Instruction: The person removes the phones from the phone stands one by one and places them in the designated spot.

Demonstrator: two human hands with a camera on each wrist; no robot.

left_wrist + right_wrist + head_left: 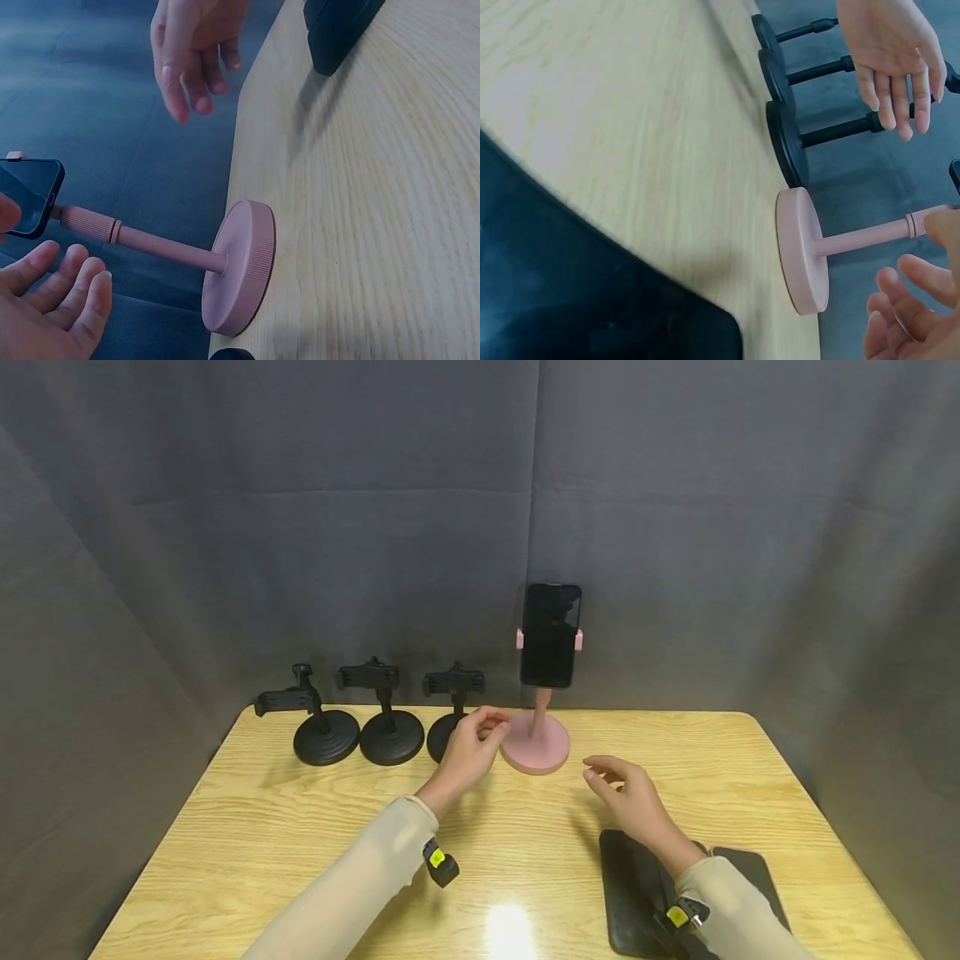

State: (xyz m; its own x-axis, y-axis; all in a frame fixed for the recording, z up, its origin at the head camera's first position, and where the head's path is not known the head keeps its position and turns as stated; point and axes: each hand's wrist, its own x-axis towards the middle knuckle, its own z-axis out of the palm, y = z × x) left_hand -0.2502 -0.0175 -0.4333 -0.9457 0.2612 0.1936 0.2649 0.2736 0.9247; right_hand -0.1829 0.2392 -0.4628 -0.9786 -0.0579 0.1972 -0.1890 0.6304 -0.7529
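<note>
A pink phone stand [536,743] stands upright near the back edge of the table, its clamp holding a black smartphone [551,635] vertically. To the left of its base is my left hand [474,747], fingers loosely bent and nothing in them. My right hand [626,797] hovers to the right of the stand, also holding nothing, its fingers relaxed. In the left wrist view the pink round base [240,270] lies clear of both hands. The right wrist view shows the left hand [892,67] with fingers extended, apart from the pink stem [862,238].
Three black phone stands line up at the back left: one far left [326,737], one in the middle [392,737], and one [442,735] partly behind my left hand. Dark flat devices, including a tablet-like one [622,885], lie under my right forearm. A grey curtain [375,527] hangs behind.
</note>
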